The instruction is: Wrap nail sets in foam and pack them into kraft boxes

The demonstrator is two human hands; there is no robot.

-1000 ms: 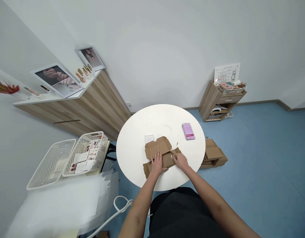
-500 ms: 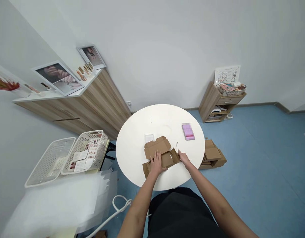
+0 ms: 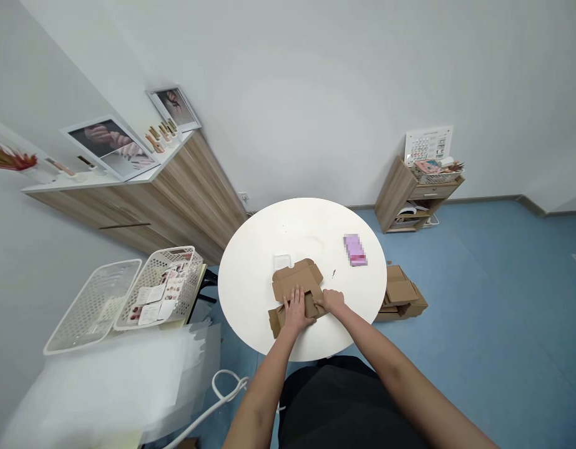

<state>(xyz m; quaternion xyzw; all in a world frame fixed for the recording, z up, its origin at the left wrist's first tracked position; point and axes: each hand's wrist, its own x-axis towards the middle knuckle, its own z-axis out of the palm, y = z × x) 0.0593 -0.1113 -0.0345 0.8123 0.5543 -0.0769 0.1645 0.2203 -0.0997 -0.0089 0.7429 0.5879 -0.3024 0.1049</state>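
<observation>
A brown cardboard box (image 3: 294, 279), partly folded, lies on the white round table (image 3: 254, 240) with its lid panel spread toward the far side. My left hand (image 3: 296, 313) rests on its middle, fingers spread and pressing flat. At the right end of the box my right hand (image 3: 333, 301) has its fingers curled around the side flap, which is folded up and inward. The hand hides part of that flap. Just beyond the lid sits a small clear plastic tray (image 3: 282, 261), touching or very near the cardboard.
A blurred purple packet (image 3: 355, 249) lies at the table's right. Folded cardboard boxes (image 3: 400, 292) are stacked on the floor beside the table. White baskets (image 3: 159, 287) stand at left near a wooden cabinet (image 3: 194, 193). A small shelf unit (image 3: 409, 193) stands against the wall.
My right hand has moved left, bringing the box's right side flap inward from its outstretched position. My left hand has stayed on the box.
</observation>
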